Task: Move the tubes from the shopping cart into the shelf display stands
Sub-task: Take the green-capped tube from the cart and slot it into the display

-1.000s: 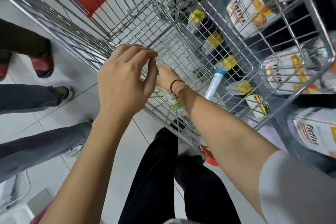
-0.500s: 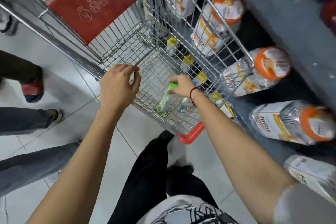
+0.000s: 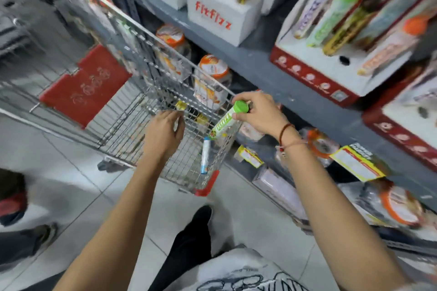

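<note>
My right hand grips a green-capped tube by its cap end, holding it tilted above the near right corner of the wire shopping cart. A blue-capped tube lies inside the cart by that corner. My left hand hovers over the cart's near rim with fingers curled and nothing in them. On the grey shelf, a red-and-white display stand at the upper right holds several tubes leaning in rows. A white fitfizz stand holds dark tubes upright.
A red child-seat flap hangs in the cart. Orange-lidded jars fill the lower shelf beside the cart. Yellow price tags line the shelf edge. Other people's feet stand on the tiled floor at left. My own legs are below.
My right hand has lifted the green-capped tube up out of the cart toward the shelf. The view has swung upward, bringing the display stands into sight. My left hand has stayed near the cart rim.
</note>
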